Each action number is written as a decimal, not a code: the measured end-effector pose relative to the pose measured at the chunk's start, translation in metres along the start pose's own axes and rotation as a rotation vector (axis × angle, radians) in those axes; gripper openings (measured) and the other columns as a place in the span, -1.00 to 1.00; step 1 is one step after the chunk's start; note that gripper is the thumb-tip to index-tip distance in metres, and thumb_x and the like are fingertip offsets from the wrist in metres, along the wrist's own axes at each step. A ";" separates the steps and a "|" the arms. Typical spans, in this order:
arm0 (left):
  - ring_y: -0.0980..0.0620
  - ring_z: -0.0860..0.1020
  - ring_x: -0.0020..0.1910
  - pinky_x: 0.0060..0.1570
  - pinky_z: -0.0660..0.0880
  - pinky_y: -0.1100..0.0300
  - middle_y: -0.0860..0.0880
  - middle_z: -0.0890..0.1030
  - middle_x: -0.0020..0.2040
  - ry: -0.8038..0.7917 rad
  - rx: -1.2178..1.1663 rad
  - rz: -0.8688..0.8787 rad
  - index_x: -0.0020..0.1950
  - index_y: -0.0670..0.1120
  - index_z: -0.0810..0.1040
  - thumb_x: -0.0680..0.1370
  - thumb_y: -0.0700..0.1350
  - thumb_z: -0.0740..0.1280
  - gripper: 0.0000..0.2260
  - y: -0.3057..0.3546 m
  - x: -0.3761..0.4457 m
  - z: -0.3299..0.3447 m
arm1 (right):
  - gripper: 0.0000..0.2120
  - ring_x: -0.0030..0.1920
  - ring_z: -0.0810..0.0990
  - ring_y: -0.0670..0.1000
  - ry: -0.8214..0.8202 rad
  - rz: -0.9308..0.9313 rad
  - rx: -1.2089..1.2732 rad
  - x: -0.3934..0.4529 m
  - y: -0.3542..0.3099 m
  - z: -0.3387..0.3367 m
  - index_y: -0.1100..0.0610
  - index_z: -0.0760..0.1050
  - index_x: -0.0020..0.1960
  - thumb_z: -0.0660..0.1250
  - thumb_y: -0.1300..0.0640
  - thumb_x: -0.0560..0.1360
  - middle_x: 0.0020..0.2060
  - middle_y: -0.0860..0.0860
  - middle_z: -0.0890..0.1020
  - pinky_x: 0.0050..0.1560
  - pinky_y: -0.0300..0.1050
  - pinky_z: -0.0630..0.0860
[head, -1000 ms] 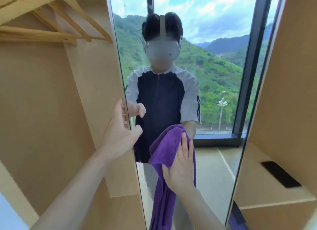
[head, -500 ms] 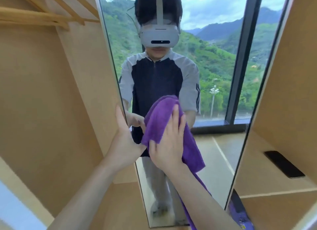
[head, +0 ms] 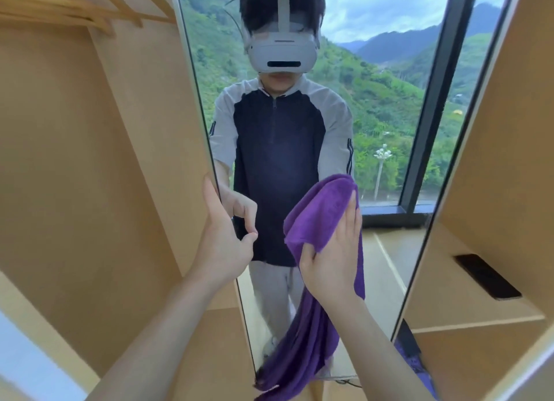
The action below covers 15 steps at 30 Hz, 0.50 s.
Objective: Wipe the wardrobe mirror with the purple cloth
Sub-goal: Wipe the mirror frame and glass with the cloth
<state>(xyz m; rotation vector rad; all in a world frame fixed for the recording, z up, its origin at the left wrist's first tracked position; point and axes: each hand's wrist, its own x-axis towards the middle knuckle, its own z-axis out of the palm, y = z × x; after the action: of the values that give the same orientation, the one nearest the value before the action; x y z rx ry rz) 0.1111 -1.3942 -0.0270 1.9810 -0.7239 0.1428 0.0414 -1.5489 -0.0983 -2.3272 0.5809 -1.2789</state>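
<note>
The wardrobe mirror [head: 374, 107] is a tall panel on a wooden door and reflects a person and a window. My right hand [head: 332, 251] lies flat with straight fingers on the purple cloth [head: 317, 218], pressing it against the glass right of centre. The rest of the cloth hangs down below my wrist to the mirror's bottom. My left hand [head: 224, 242] grips the mirror's left edge, thumb on the glass, fingers wrapped behind the edge and hidden.
Wooden hangers [head: 75, 11] hang on a rail in the open wardrobe bay at upper left. Right of the mirror, a black phone [head: 485, 276] lies on a wooden shelf [head: 467, 316]. Something purple [head: 416, 364] sits low beside the mirror's right edge.
My right hand has slid the cloth up the glass and then to the right. My left hand has kept its grip on the mirror's edge. The view has tilted.
</note>
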 end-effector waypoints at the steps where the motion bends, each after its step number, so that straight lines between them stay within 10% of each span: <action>1: 0.45 0.48 -0.24 -0.11 0.41 0.56 0.31 0.46 -0.23 0.021 -0.002 0.022 0.44 0.18 -0.01 0.49 -0.45 0.35 -0.19 0.002 -0.001 0.001 | -0.05 0.62 -0.13 0.08 0.021 0.016 0.030 0.005 -0.009 -0.003 0.24 -0.10 0.60 0.39 0.27 0.38 0.62 0.07 -0.08 0.60 -0.11 -0.20; 6: 0.52 0.44 -0.20 -0.09 0.43 0.52 0.74 0.28 -0.19 0.038 0.015 0.103 0.21 0.20 0.07 0.44 -0.51 0.34 -0.26 0.005 -0.005 0.003 | -0.07 0.62 -0.10 0.10 -0.042 -0.199 -0.172 -0.004 -0.032 0.006 0.26 0.06 0.57 0.45 0.20 0.32 0.58 0.15 0.06 0.61 0.09 -0.01; 12: 0.46 0.47 -0.14 0.05 0.45 0.21 0.71 0.30 -0.14 0.058 0.038 0.097 0.52 0.03 -0.06 0.48 -0.41 0.39 -0.16 -0.004 -0.004 0.003 | -0.29 0.60 0.06 0.19 -0.184 -0.330 -0.380 -0.034 0.000 0.008 0.31 0.27 0.52 0.37 0.21 0.40 0.54 0.22 0.28 0.53 0.18 0.19; 15: 0.31 0.52 -0.08 0.10 0.46 0.21 0.52 0.44 -0.13 0.081 0.019 0.078 0.48 0.25 -0.10 0.48 -0.41 0.38 -0.09 -0.007 -0.005 0.005 | -0.29 0.61 0.00 0.18 -0.151 -0.250 -0.350 -0.020 -0.010 0.006 0.34 0.26 0.52 0.35 0.23 0.41 0.56 0.22 0.24 0.55 0.18 0.19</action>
<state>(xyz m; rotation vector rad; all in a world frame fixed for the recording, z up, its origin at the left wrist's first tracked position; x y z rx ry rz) 0.1095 -1.3936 -0.0368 1.9539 -0.7499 0.2763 0.0381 -1.5289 -0.1096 -2.8330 0.5091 -1.1660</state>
